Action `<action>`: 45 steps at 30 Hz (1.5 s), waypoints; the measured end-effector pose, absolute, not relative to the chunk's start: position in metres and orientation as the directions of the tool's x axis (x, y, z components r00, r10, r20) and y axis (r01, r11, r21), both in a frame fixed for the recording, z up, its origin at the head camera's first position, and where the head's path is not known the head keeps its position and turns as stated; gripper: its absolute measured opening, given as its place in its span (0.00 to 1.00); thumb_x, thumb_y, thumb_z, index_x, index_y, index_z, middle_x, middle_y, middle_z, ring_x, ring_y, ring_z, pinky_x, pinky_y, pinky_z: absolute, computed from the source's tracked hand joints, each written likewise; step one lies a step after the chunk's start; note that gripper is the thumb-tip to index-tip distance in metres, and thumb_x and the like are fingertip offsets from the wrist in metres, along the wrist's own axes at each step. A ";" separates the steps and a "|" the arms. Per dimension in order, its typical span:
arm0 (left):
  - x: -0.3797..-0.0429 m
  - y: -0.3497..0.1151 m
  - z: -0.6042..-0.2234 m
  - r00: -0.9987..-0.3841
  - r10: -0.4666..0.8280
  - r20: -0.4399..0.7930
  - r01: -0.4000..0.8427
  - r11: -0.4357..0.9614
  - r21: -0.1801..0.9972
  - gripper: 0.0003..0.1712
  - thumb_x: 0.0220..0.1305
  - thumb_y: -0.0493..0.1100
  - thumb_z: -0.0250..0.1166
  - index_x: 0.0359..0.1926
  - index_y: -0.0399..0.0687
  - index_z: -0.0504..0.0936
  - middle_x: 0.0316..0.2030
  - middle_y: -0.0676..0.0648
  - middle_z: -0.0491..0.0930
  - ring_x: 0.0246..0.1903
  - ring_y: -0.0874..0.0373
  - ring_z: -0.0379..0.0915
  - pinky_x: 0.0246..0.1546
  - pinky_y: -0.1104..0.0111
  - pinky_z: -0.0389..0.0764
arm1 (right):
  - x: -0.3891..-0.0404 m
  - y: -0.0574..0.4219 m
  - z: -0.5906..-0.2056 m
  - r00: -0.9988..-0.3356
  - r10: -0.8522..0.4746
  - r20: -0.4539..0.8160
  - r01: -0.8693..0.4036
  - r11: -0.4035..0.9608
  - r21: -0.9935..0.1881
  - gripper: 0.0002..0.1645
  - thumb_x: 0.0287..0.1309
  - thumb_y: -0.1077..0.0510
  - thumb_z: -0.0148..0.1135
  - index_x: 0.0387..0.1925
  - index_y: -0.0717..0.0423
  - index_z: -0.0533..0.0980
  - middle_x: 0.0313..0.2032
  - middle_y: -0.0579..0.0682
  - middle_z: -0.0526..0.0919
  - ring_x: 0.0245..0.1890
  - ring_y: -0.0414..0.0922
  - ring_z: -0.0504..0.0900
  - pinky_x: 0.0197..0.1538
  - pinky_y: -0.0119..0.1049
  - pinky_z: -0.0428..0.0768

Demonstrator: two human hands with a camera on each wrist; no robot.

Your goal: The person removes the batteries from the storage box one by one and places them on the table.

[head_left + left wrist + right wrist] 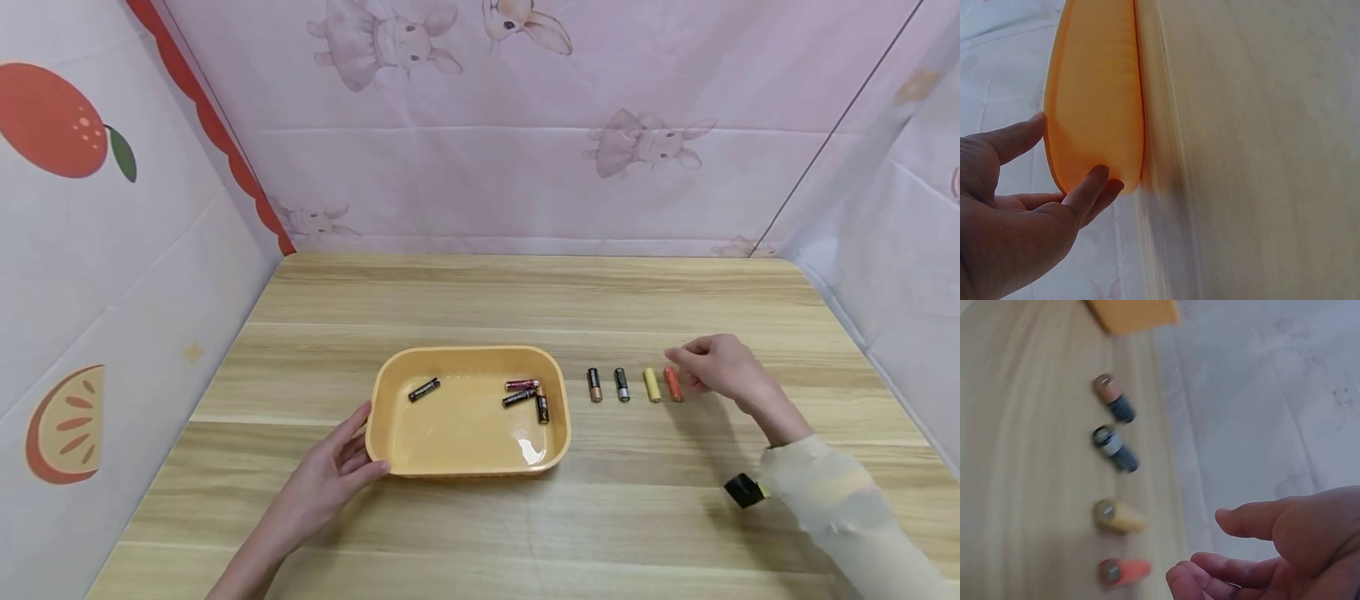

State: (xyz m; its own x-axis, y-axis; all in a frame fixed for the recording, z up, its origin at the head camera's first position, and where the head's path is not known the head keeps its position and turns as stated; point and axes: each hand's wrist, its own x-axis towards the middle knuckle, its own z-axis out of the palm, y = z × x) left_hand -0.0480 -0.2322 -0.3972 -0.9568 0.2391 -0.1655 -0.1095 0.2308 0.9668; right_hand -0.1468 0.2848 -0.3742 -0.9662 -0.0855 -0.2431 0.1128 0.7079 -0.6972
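Observation:
A yellow plastic tray [450, 454] sits on the wooden table in the head view. My left hand [333, 475] holds its near left corner, thumb at the rim and fingers against the outer wall; the left wrist view shows this too. To the tray's right stretches a row of batteries: a black and copper battery [594, 385], a black and silver battery [622, 385], a yellow battery [652, 385] and an orange battery [673, 384]. Beside the orange one hovers my right hand [716, 367]. In the right wrist view its thumb and fingers are apart, with nothing between them.
Inside the tray lie a black battery [423, 389] at the left and, grouped at the right, a dark red battery [522, 385] and two black batteries, one at the wall [542, 408]. A black tab [745, 490] hangs by the right sleeve. Patterned cloth [487, 192] borders the table.

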 end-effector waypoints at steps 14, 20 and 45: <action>-0.048 -0.232 -0.395 -0.956 0.231 -0.181 -0.123 0.244 0.962 0.50 0.67 0.28 0.68 0.81 0.33 0.47 0.73 0.26 0.60 0.68 0.35 0.68 0.58 0.69 0.81 | -0.160 0.215 -0.297 -0.961 -0.244 -0.128 -0.084 0.703 -0.706 0.27 0.75 0.45 0.60 0.58 0.64 0.79 0.46 0.57 0.85 0.40 0.48 0.84 0.44 0.41 0.88; -0.048 -0.232 -0.396 -0.956 0.231 -0.181 -0.124 0.242 0.962 0.50 0.67 0.28 0.68 0.81 0.33 0.47 0.73 0.26 0.60 0.67 0.35 0.68 0.58 0.69 0.81 | -0.166 0.171 -0.275 -0.935 -0.341 -0.101 -0.164 0.665 -0.729 0.21 0.74 0.51 0.62 0.56 0.63 0.81 0.45 0.55 0.87 0.39 0.48 0.85 0.44 0.41 0.89; -0.048 -0.231 -0.395 -0.953 0.236 -0.192 -0.130 0.255 0.958 0.49 0.68 0.27 0.66 0.81 0.33 0.47 0.72 0.25 0.60 0.68 0.35 0.67 0.59 0.68 0.81 | -0.196 0.014 -0.335 -0.686 -0.727 0.017 -0.510 0.464 -0.725 0.11 0.68 0.63 0.67 0.47 0.65 0.85 0.43 0.52 0.89 0.41 0.41 0.85 0.44 0.26 0.83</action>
